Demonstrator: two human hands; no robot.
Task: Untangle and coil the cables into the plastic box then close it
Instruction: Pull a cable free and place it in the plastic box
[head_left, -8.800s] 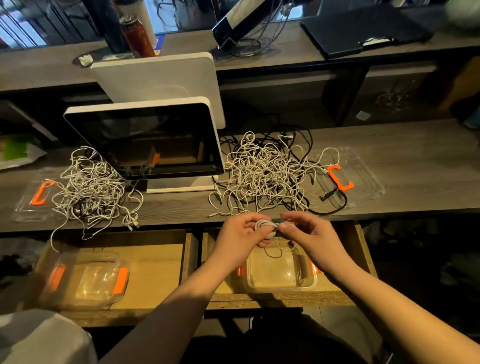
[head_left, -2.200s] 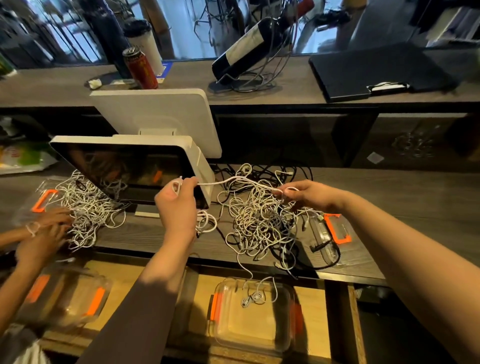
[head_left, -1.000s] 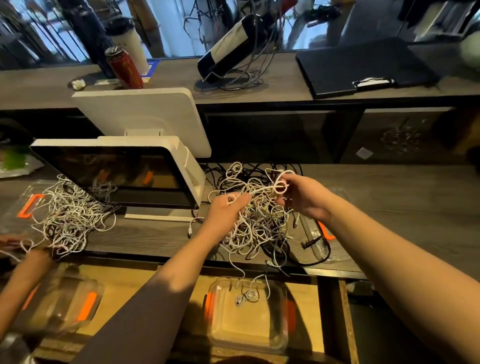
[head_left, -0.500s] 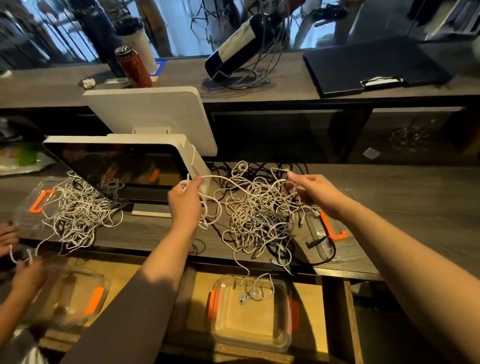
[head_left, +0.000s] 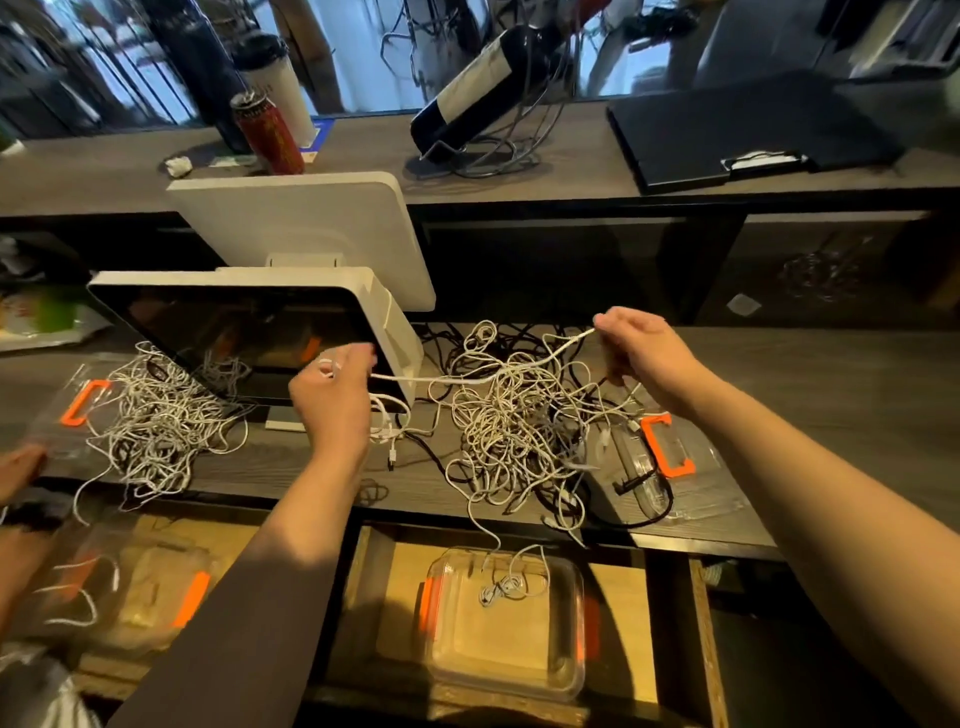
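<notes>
Since half a second ago the two hands are drawing further apart, and the white cable (head_left: 483, 378) between them is stretching tauter and rising out of the tangled pile (head_left: 524, 421) at the centre of the frame.

The left hand (head_left: 332, 400), at centre left in front of the white monitor (head_left: 260, 332), is raised with its back to the camera, its grip clenched around one end of the cable with loose loops hanging below the fingers. The right hand (head_left: 639, 348), at centre right, is pinching the cable's other stretch between thumb and fingertips, wrist bent downward, forearm reaching in from the lower right.

To do this step well, the person is probably best off pulling slowly, watching where the strand snags in the pile, and easing it out loop by loop instead of tugging, which would likely tighten knots.

The pile is lying on the dark wooden desk (head_left: 831, 374). The clear plastic box (head_left: 566, 670), with orange clips, is sitting open in the drawer at lower centre, holding one small coiled cable. Its lid (head_left: 675, 457) is lying on the desk, just right of the pile.
</notes>
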